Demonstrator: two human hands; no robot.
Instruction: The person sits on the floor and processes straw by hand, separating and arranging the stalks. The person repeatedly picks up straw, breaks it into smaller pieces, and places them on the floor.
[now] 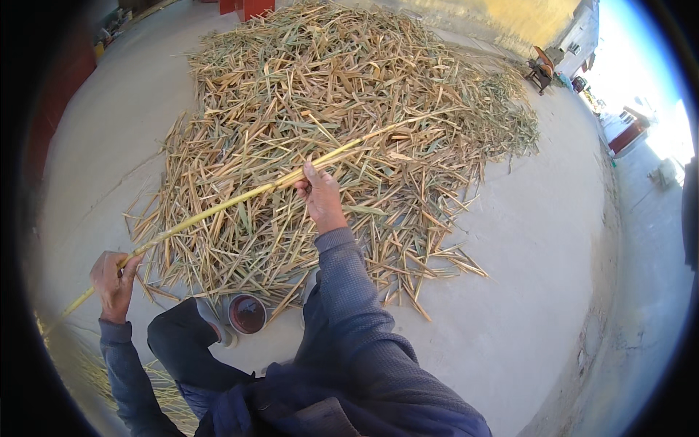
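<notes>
A long yellow-green plant stalk [218,208] runs slantwise across the view, from the lower left up to the right over a heap of dry husks and leaf sheaths [338,82]. My left hand [113,281] is closed round its lower part at the left. Farther up, my right hand [321,195] grips the stalk between thumb and fingers, where a pale sheath lies along it. The stalk's far end is hard to tell from the heap behind it. Between my legs and the heap stands a round container [247,314] with a reddish-brown inside.
At the lower left lie several thin yellow-green stalks [164,388]. Loose husks spread over the concrete floor [524,262] at the heap's near edge. A machine with an orange part [540,70] stands beyond the heap at the right. A yellow wall [524,22] rises behind.
</notes>
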